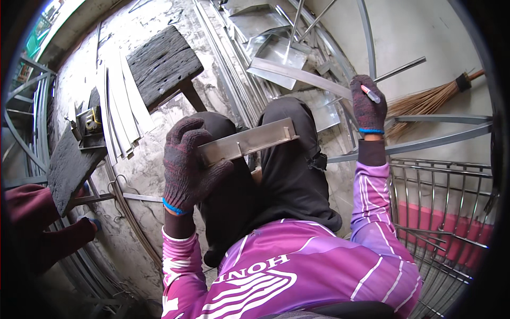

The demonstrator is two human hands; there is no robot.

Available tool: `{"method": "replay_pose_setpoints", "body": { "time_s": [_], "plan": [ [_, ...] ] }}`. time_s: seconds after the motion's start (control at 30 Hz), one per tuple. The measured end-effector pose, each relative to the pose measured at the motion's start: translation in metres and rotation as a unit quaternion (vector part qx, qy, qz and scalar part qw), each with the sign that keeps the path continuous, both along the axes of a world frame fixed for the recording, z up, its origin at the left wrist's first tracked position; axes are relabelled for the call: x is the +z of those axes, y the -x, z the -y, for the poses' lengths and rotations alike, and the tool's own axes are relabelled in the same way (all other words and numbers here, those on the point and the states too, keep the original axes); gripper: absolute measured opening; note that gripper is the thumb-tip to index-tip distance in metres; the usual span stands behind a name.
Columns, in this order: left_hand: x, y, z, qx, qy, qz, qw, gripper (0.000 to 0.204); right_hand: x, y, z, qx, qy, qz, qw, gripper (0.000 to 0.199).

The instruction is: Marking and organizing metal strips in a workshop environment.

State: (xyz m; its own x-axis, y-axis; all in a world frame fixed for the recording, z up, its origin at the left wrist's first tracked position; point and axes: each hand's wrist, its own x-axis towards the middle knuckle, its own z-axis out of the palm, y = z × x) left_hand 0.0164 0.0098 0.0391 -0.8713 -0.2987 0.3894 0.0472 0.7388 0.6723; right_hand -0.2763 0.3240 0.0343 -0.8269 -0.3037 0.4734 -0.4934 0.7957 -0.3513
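Observation:
My left hand [187, 162], in a dark knitted glove with a blue cuff edge, grips one end of a short metal bar [252, 141]. Small tabs stand out along the bar, and it lies across above my knees. Off to the right, my right hand [368, 104] wears the same kind of glove and is closed around a pen-like marker [370, 94] with a red part and a pale end. A long flat metal strip [303, 77] reaches up to that hand's fingers; whether they also grip it I cannot tell.
Metal sheet trays [276, 53] and long metal bars [228, 69] lie ahead. A straw broom [430, 103] and a wire rack [441, 202] are at right. At left are a dark wooden bench [166, 66], pale strips [119, 101], a tape measure [93, 121] and another person's maroon-clad limbs [64, 242].

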Motion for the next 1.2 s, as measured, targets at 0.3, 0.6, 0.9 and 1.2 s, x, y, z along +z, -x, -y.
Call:
{"method": "replay_pose_setpoints", "body": {
  "time_s": [0.3,0.6,0.9,1.2],
  "plan": [
    [0.105,-0.009,-0.059,-0.559,-0.308,-0.216,0.739,0.052,0.002,-0.016,0.059,0.128,0.106,0.001,0.986,0.016],
    [0.103,0.001,-0.073,-0.568,-0.361,-0.353,0.65,0.041,0.009,-0.019,0.084,0.16,0.195,0.093,0.963,0.011],
    [0.174,0.03,-0.088,-0.581,-0.559,-0.249,0.537,0.015,0.0,-0.025,0.157,0.237,0.234,0.205,0.92,0.015],
    [0.164,0.037,-0.049,-0.561,-0.44,-0.41,0.569,0.027,0.015,-0.033,0.177,0.218,0.181,0.234,0.93,0.016]
  ]
}}
